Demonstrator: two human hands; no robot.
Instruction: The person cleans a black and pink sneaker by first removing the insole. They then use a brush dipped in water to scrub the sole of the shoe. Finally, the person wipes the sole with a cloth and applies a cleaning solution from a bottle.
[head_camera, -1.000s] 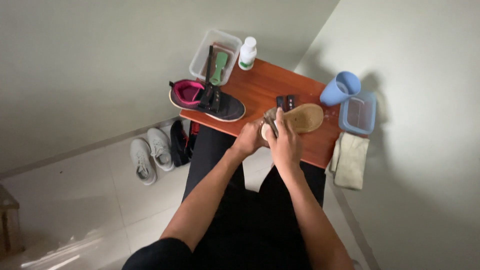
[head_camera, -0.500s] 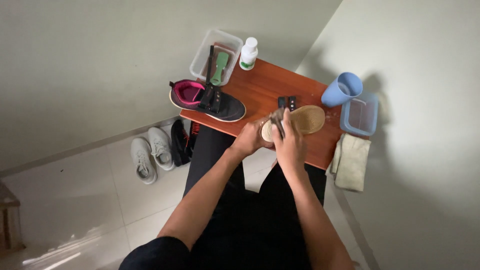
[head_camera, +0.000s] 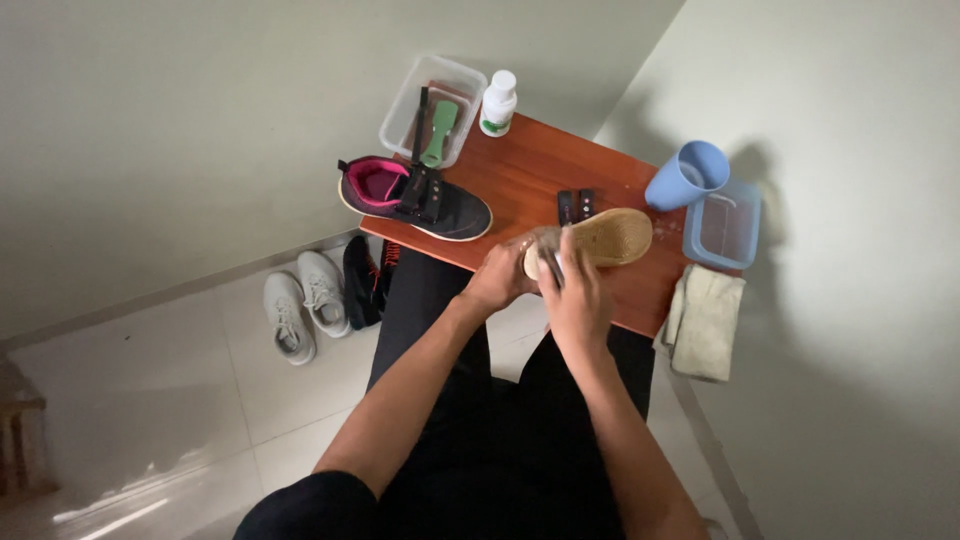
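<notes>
Here both hands (head_camera: 545, 285) grasping upturned shoe (head_camera: 600, 238); white green-labelled bottle (head_camera: 497, 103) beside clear tub (head_camera: 400, 105).

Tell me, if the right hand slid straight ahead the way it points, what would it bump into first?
The right hand already rests on the upturned shoe; beyond that, probably the pair of small dark straps on the table, though depth is unclear.

The right hand (head_camera: 577, 300) hides whatever it presses against the upturned shoe (head_camera: 598, 240) (a dark sliver shows). The table (head_camera: 520, 180) hides its own legs, and the shoe's heel sits behind the left hand (head_camera: 497, 280).
</notes>
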